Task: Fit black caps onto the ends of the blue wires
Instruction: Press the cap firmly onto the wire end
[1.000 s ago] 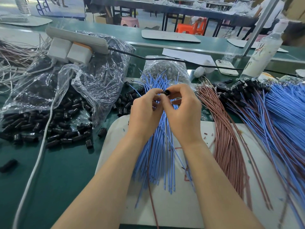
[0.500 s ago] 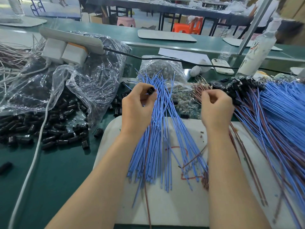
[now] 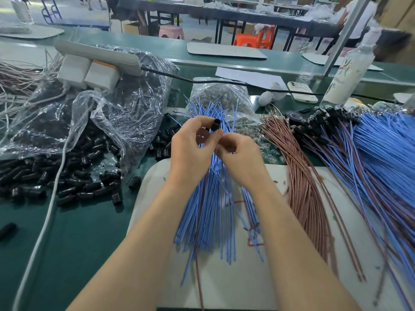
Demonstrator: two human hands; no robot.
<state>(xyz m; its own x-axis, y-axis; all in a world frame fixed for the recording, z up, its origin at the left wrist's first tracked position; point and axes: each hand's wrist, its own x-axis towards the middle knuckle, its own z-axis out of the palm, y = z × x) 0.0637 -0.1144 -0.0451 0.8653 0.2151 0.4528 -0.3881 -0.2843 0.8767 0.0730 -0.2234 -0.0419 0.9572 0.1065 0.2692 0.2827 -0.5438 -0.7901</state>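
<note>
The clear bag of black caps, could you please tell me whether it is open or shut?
Open: the clear bag gapes at its near side, and black caps lie spilled from it across the green table.

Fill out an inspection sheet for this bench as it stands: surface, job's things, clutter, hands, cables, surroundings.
Surface: green bench with a white mat under the hands.
Job's things: blue wires fanned on the mat; loose black caps at left, spilling from a clear bag; capped wires piled at right.
Clutter: pink wires, phone, spray bottle.
Hands: left hand pinches a black cap; right hand curled just below it, grip hidden.
Cables: white cable from a power strip; black cable across the back.
Surroundings: other benches, orange stool.
</note>
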